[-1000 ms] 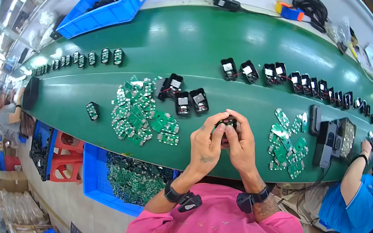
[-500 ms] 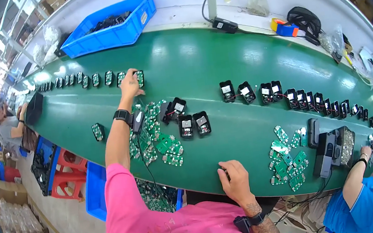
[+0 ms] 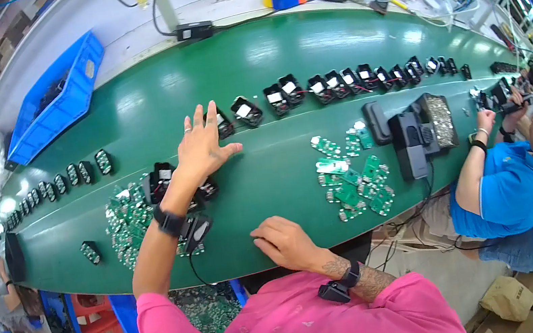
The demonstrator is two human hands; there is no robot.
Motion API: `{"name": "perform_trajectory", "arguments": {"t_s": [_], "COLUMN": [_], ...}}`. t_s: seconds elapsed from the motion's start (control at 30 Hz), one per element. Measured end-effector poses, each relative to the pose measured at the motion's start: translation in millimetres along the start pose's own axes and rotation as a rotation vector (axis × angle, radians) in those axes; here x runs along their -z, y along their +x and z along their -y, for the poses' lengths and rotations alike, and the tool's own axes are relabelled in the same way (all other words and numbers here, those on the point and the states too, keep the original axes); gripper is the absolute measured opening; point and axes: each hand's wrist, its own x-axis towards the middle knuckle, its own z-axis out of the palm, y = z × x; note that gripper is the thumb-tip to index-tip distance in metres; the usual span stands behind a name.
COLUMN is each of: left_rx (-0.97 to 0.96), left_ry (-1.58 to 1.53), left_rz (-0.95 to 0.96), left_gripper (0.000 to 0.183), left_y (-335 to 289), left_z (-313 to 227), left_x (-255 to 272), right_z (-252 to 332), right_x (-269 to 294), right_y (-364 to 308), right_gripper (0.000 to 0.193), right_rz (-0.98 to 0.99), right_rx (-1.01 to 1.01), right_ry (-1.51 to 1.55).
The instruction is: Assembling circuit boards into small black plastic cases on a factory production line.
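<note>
My left hand is back-up, its fingers fanned wide apart, just beside the leftmost black case; whether they touch it, I cannot tell. My right hand has loosely bent fingers near the front edge; what they hold, if anything, is hidden. From that case, more black cases run rightward along the green bench. Circuit boards lie heaped by my left forearm.

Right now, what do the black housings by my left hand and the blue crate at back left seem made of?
Black housings: probably moulded plastic, going by thin, evenly dark walls; gloss hard to judge. Blue crate: likely rigid plastic, smooth, with even colour and raised rim.
</note>
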Motion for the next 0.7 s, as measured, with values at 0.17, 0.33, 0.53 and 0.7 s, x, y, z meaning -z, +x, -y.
{"name": "perform_trajectory", "arguments": {"t_s": [0.17, 0.33, 0.53, 0.7], "left_rx": [0.054, 0.017, -0.193, -0.237], "left_ry": [-0.147, -0.088, -0.292, -0.532], "left_rz": [0.121, 0.016, -0.008, 0.142], "left_gripper": [0.080, 0.069, 0.066, 0.065], "left_y": [28, 15, -78, -138], "left_z": [1, 2, -89, -115], "left_x": [-18, -13, 50, 28], "right_z": [1, 0, 12, 3], "right_x": [22, 29, 54, 68], "right_y": [-18, -22, -3, -2], "right_gripper": [0.011, 0.012, 0.018, 0.015], "right_rz": [-0.062, -0.049, -0.365, -0.321], "right_rx": [-0.098, -0.263, -0.505, -0.347], "right_ry": [0.116, 0.265, 0.374, 0.282]}}
